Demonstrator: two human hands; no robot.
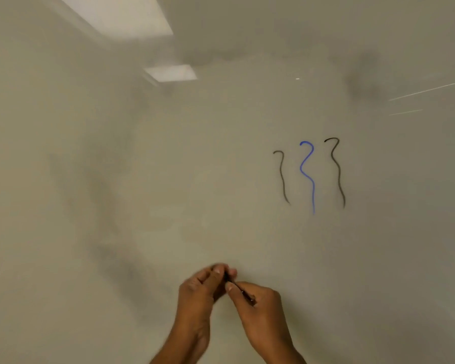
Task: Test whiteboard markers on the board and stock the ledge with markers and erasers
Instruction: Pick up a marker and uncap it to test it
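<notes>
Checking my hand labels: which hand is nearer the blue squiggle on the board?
Right. The right hand sits below and left of the blue squiggle; the left hand lies farther left. Both grip a marker.

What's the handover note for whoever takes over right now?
Left hand: fingers curled round one end of the dark marker.
Right hand: pinches its other end; capping or uncapping, cannot tell.
Done: three test marks on the whiteboard: faint dark squiggle, blue squiggle, black squiggle.
Left: ledge and erasers are out of view, so stocking is unconfirmed.
</notes>
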